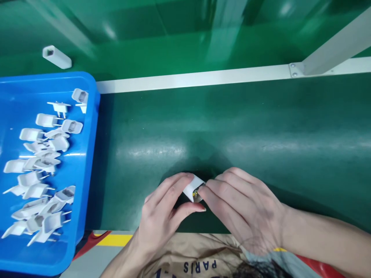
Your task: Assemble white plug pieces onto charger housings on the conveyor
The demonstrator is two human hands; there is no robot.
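Note:
Close to the table's front edge, my left hand (168, 204) is closed around a white plastic charger housing (191, 187). The housing is tilted, its open end facing right, and small yellow and dark electronic parts show inside. My right hand (240, 204) is at that open end with its fingers bent together and the fingertips touching the opening. Whatever those fingertips may hold is hidden. To the left, a blue tray (91, 127) carries several white plug end pieces (52, 222) with metal pins.
Another white housing (57, 57) lies beyond the tray, past a white rail (188, 80) that crosses the back of the green table (162, 123). A grey metal post (333, 46) rises from the rail at the right.

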